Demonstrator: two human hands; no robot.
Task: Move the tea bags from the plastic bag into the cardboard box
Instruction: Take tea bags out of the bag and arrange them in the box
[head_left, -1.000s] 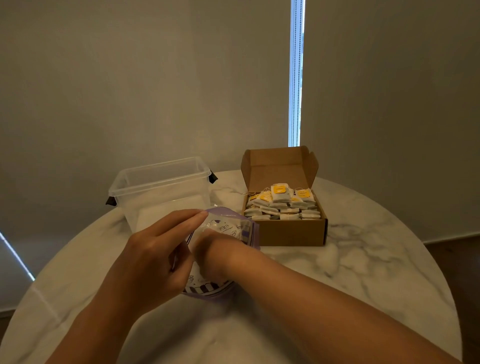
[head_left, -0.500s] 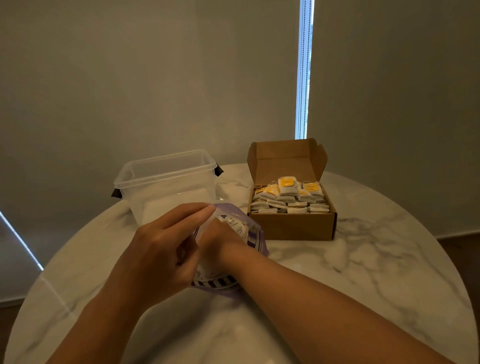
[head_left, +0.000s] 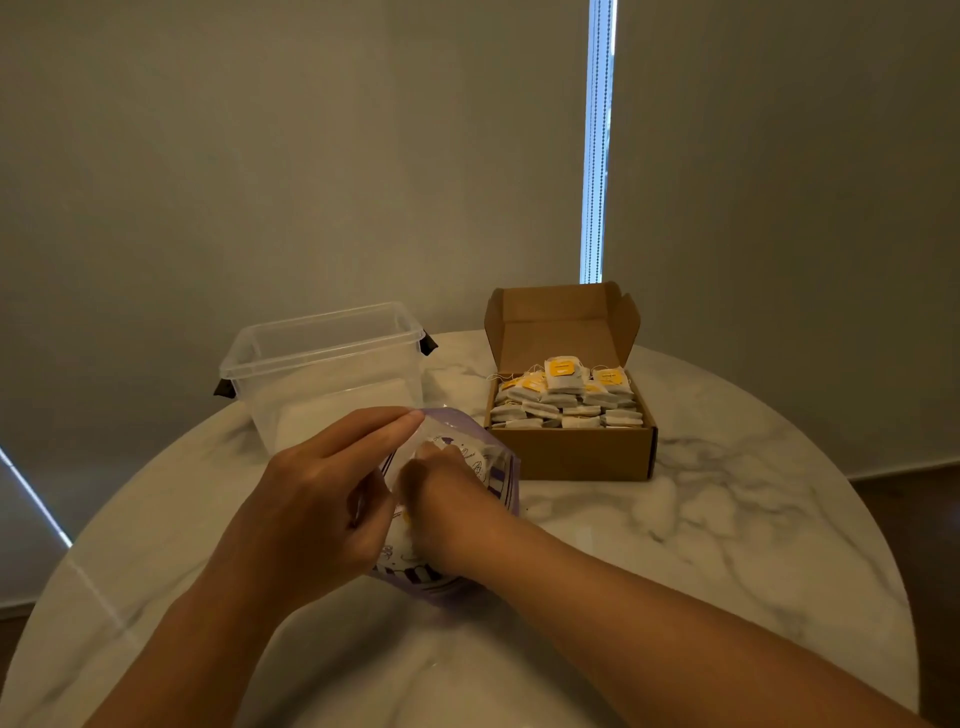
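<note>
A purple and clear plastic bag (head_left: 503, 470) stands on the marble table, just in front of me. My left hand (head_left: 311, 509) pinches the bag's near rim and holds the mouth open. My right hand (head_left: 447, 499) is plunged into the bag; its fingertips are hidden behind the left hand and the bag. A small yellow tag (head_left: 408, 517) shows beside them. The open cardboard box (head_left: 571, 454) sits to the right behind the bag, lid flap upright. It is heaped with several white tea bags (head_left: 563, 397) with yellow tags.
A clear plastic tub (head_left: 322, 358) with black clips stands at the back left, touching distance from the bag. The round marble table (head_left: 727, 519) drops off at its curved edge on the right. Blinds and a bright window slit lie behind.
My right hand has pushed a little deeper into the bag while the left keeps the rim open. The camera has shifted slightly; box and tub have not moved.
</note>
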